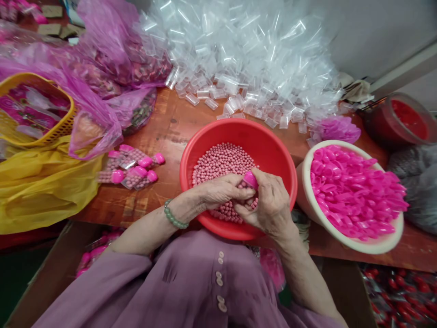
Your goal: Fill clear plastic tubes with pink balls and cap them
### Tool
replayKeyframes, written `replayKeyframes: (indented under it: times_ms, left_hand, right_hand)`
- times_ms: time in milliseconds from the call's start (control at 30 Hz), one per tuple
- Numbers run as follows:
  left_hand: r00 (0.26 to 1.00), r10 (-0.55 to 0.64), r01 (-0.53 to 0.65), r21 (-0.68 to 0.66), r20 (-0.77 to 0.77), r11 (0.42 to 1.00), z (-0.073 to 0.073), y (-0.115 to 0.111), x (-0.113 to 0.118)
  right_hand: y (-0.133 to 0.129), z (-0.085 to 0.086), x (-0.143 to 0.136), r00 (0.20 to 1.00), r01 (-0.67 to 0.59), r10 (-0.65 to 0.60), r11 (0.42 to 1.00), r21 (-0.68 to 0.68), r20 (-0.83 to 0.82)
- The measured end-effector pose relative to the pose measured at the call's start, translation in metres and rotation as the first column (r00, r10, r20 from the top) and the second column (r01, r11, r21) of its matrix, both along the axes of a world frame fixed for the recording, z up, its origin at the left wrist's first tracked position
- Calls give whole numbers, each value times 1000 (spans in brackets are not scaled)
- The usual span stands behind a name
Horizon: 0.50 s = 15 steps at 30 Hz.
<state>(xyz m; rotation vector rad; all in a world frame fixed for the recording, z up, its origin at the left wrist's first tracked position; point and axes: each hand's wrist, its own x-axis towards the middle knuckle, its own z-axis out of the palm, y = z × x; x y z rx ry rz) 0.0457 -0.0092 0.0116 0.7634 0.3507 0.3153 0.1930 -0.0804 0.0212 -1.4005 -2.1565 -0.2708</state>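
Over a red bowl (239, 130) of pink beads (221, 159), both hands meet at a small clear container of beads with a pink cap (250, 179). My left hand (225, 190), below a green bead bracelet (174, 216) on the wrist, is wrapped round the container's body. The fingers of my right hand (271, 200) press on the pink cap from the right side. Part of the container is hidden behind the fingers. Left of the bowl lies a group of capped containers filled with beads (131, 168).
A cream tub (355, 248) of pink caps (355, 196) stands at right. Clear plastic containers (239, 54) are heaped at the back. At left are a yellow basket (61, 130), a yellow bag (44, 187) and purple bags (102, 36). A clear tub (385, 120) holds red pieces.
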Motion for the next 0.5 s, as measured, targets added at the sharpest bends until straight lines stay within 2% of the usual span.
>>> replayKeyframes:
  times_ms: [167, 300, 433, 500]
  left_hand:
    - [999, -13, 15, -77, 30, 997, -2, -3, 0]
    - [1000, -18, 18, -82, 6, 996, 0, -3, -1]
    - [999, -14, 5, -184, -48, 983, 3, 0, 3]
    - [996, 34, -54, -235, -88, 971, 3, -1, 7]
  right_hand:
    - [1, -4, 2, 1000, -16, 16, 999, 49, 11]
    - [1, -2, -1, 1000, 4, -5, 998, 67, 14]
    - [3, 2, -3, 999, 0, 0, 1000, 3, 35]
    - [4, 3, -3, 994, -20, 25, 999, -40, 105]
